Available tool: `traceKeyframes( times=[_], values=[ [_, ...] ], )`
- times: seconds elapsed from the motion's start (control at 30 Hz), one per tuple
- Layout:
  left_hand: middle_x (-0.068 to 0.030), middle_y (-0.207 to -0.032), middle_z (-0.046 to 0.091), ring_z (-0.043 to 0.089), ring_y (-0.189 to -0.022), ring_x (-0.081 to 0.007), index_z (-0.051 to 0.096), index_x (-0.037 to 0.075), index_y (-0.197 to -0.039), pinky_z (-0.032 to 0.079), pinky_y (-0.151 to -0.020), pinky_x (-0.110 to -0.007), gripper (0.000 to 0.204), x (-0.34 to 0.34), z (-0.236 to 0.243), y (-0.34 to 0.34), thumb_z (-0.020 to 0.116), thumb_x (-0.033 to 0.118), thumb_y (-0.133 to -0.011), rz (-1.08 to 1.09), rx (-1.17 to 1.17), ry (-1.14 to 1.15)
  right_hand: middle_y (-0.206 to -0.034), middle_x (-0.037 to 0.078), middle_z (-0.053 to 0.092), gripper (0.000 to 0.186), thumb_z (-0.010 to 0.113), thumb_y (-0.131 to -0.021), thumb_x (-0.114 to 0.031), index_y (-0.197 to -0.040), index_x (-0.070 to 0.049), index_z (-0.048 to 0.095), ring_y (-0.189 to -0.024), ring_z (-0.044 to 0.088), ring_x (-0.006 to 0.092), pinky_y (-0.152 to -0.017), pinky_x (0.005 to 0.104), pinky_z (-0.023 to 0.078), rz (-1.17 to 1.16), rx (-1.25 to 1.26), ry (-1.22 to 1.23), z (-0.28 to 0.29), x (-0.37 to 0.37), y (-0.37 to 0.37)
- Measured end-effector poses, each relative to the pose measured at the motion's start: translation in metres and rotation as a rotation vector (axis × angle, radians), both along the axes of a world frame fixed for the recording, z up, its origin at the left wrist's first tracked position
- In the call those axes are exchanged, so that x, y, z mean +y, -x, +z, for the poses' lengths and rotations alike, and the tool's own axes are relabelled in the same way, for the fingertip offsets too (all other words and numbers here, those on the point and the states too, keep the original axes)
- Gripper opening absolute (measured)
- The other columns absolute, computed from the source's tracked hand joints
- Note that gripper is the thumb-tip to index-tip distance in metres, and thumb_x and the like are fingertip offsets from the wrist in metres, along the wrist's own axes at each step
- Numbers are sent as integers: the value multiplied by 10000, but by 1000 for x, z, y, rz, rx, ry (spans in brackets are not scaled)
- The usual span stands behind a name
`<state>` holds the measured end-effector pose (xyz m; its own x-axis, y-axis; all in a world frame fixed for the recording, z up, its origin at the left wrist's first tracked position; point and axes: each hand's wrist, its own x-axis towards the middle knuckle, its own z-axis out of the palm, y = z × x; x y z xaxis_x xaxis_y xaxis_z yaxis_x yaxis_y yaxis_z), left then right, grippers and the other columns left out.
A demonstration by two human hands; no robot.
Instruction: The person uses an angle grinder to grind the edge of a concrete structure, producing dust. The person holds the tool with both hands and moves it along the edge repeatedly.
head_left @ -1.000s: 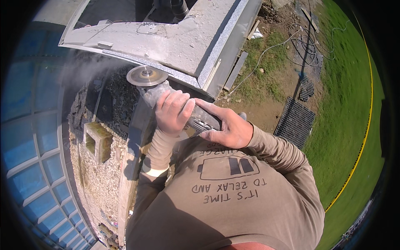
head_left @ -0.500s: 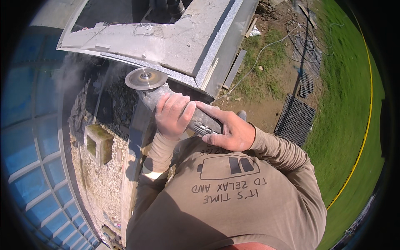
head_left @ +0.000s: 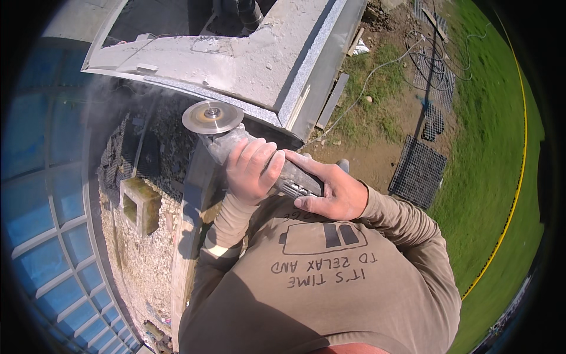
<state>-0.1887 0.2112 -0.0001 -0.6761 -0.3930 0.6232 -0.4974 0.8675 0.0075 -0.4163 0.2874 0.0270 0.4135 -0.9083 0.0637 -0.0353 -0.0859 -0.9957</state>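
An angle grinder [head_left: 296,177], grey with dust, is held across my chest in both hands. My left hand [head_left: 254,169] wraps round its front part, just behind the head. Toward the rear of the body, my right hand [head_left: 335,187] grips the casing near its vents, thumb on the near side. At the grinder's far left end sits a round cutting disc [head_left: 197,121], blurred as if spinning. Just beyond the disc runs the pale, speckled stone edging [head_left: 236,102] of a concrete ledge; a small gap shows between them.
Dust [head_left: 109,97] hangs left of the ledge [head_left: 236,65]. A hollow concrete block [head_left: 141,207] stands on gravel beside blue window panes [head_left: 29,212]. To the right lie a black grid mat [head_left: 417,171], a cable [head_left: 377,66] and grass, with yellow tape [head_left: 512,206] farther out.
The grinder and both hands have shifted slightly right and toward me. Its disc has drawn away from the stone edging.
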Motion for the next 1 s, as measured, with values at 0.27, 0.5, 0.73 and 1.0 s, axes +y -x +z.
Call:
traceKeyframes(
  times=[0.27,0.5,0.73,1.0],
  values=[
    [-65,-1141,694,680,-1087,-286,631,143,-1185,498,-1026,-518,299,-21,-11,-8,681,155,-890,9,32,-2,-1411,206,589,856,714,-889,-138,-1604,67,289,-1277,567,209,-1094,330,437,52,-126,-152,0,-22,-9],
    [-69,-1154,692,681,-1095,-295,641,137,-1188,499,-1028,-524,303,-33,-18,-13,673,161,-887,2,41,-2,-1357,181,608,855,707,-879,-112,-1605,60,290,-1203,573,177,-1042,310,456,116,-71,-374,-1,-30,-9],
    [-59,-1157,685,677,-1093,-286,620,148,-1191,494,-1037,-516,318,-14,-7,-4,684,154,-879,6,23,4,-1208,267,672,875,704,-848,-156,-1593,65,304,-1046,663,224,-925,336,518,-7,-107,-72,0,-14,-9],
    [-57,-1149,679,678,-1083,-275,615,164,-1203,509,-1004,-490,325,20,8,13,690,155,-887,2,-5,-5,-1539,272,482,878,731,-904,-174,-1611,67,269,-1456,450,302,-1212,375,316,107,0,-306,21,17,21]
  ],
)
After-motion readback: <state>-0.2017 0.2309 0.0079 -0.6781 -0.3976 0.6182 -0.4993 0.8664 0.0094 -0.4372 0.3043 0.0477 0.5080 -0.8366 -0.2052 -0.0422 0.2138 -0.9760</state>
